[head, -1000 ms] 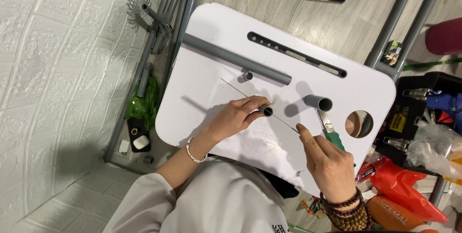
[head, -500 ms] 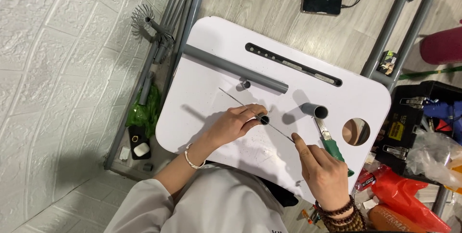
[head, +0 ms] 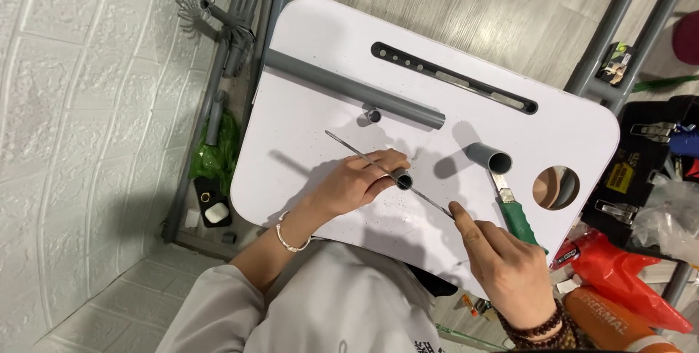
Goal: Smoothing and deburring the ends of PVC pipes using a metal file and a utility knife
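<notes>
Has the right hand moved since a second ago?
Yes. The right hand, gripping the green-handled tool, has drawn back slightly toward the person, away from the standing grey tube on the white table.

The person wears a light grey long-sleeved top [head: 320, 309]. A thin silver bangle [head: 284, 236] circles the left wrist; dark brown bead bracelets [head: 539, 327] wrap the right wrist, lower right.

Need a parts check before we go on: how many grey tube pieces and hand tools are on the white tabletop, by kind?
Long grey tube: 1
Short grey tube pieces: 3
Thin metal rod file: 1
Green-handled tool: 1
Total: 6
</notes>
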